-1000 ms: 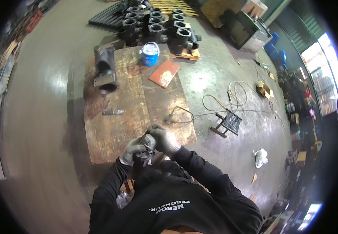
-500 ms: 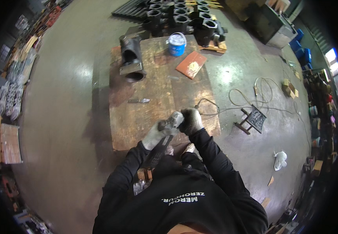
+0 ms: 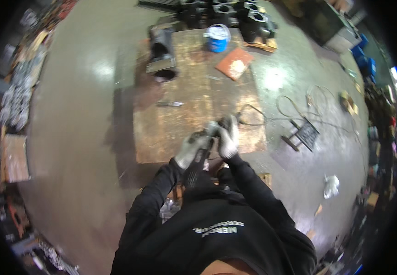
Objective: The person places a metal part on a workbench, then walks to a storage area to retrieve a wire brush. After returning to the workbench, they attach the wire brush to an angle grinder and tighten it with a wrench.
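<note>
In front of my body, over the near edge of a worn wooden table (image 3: 189,133), my gloved left hand (image 3: 193,144) is closed around a long dark power tool (image 3: 197,167) with a slotted body. The tool slants down toward my waist. My gloved right hand (image 3: 228,140) meets the left at the tool's upper end, its fingers curled by a dark part that blur hides. A dark cord (image 3: 253,114) loops on the table beside the right hand. Farther off lie a paintbrush-like flat tool (image 3: 169,104) and a dark metal pipe fitting (image 3: 163,57).
At the table's far side stand a blue bucket (image 3: 217,39) and a reddish square plate (image 3: 234,63). Black castings (image 3: 223,13) are stacked behind. To the right, a small black stool (image 3: 306,135), a trailing cord and a plastic bag (image 3: 331,186) are on the floor.
The view has shifted, so the table sits higher in the picture. My right hand has turned from a fist to a longer, more upright shape beside the left, which still grips the tool.
</note>
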{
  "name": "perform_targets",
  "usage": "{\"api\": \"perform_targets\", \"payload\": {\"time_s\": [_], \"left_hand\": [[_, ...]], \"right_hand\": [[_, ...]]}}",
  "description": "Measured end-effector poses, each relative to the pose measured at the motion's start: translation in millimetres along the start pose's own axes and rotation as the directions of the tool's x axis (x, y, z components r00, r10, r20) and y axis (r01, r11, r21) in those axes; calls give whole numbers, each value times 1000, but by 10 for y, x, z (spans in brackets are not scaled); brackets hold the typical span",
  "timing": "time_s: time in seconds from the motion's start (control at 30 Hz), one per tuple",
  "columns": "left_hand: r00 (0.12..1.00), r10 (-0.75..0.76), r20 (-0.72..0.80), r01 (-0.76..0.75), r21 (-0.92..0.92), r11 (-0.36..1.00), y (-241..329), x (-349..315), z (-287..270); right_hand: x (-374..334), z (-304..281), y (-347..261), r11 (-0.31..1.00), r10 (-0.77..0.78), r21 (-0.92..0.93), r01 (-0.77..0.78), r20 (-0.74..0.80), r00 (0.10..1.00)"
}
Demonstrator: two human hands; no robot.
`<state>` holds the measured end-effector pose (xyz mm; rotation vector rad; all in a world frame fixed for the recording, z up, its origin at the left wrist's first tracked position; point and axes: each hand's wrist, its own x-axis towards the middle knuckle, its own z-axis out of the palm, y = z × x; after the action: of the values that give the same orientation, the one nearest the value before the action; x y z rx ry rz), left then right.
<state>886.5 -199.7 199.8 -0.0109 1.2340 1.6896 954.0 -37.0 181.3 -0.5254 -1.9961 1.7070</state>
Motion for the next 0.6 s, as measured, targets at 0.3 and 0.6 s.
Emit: {"api": "perform_targets", "payload": {"time_s": [0.3,0.6], "left_hand": [[952,251,173,-252,-21,968,324,67,-118],[986,125,110,-73,-387,919,-53,294,-302]], "right_hand": [[188,-96,-611,910,-412,-35,414,43,910],[209,16,-525,979,200,-38,-198,75,977]]}}
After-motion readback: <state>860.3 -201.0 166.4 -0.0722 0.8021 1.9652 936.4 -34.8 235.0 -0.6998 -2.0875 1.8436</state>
